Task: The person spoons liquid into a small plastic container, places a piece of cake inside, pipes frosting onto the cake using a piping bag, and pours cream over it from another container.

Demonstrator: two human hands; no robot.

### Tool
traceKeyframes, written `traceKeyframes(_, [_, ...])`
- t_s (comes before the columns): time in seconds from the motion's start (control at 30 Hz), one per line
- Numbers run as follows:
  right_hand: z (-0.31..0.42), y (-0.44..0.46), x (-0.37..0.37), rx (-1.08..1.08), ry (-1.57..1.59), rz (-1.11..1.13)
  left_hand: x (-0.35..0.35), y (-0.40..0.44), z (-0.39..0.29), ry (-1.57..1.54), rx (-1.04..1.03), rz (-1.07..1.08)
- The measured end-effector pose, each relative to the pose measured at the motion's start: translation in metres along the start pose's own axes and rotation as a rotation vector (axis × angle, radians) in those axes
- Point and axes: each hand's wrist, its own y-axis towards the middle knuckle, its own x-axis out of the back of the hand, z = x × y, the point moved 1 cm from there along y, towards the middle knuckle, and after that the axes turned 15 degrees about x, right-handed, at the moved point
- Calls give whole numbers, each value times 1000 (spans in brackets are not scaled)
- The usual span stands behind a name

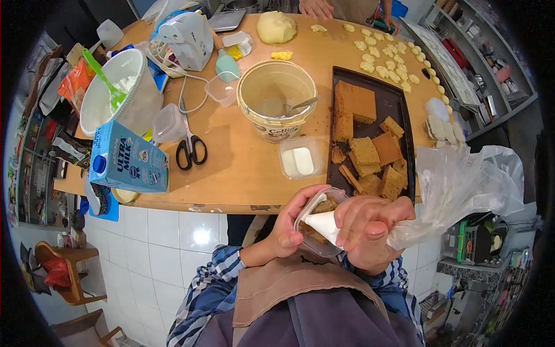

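A small clear plastic cup (335, 248) with pieces of brown cake inside rests in my left hand (287, 228), whose fingers curl round its side. My right hand (370, 231) is closed round a clear piping bag (462, 188) filled with white cream. The bag's tip (322, 224) points into the cup over the cake. Just beyond, on the table (231, 185), stands a clear container (300, 157) with something white in it. A dark tray (341, 78) to its right holds cut blocks of brown cake (355, 101).
Also on the table are a tub (277, 92) with a spoon, black scissors (192, 151), a milk carton (130, 159), a white bowl (124, 69), a mixer (186, 39) and dough (276, 28). A co-worker's hand (316, 8) is beside several dough pieces at the far edge.
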Motion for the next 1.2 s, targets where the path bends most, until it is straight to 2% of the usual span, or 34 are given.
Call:
traceKeyframes(0.73, [1,-6,6,-139,25,114,0,1,-4,-26,57,19])
traceKeyframes(1.07, [1,-8,4,-127,42,108,2,-1,-3,-5,62,-8])
traceKeyframes(1.2, [3,-10,10,-225,37,164,1,-2,-5,4,93,-31])
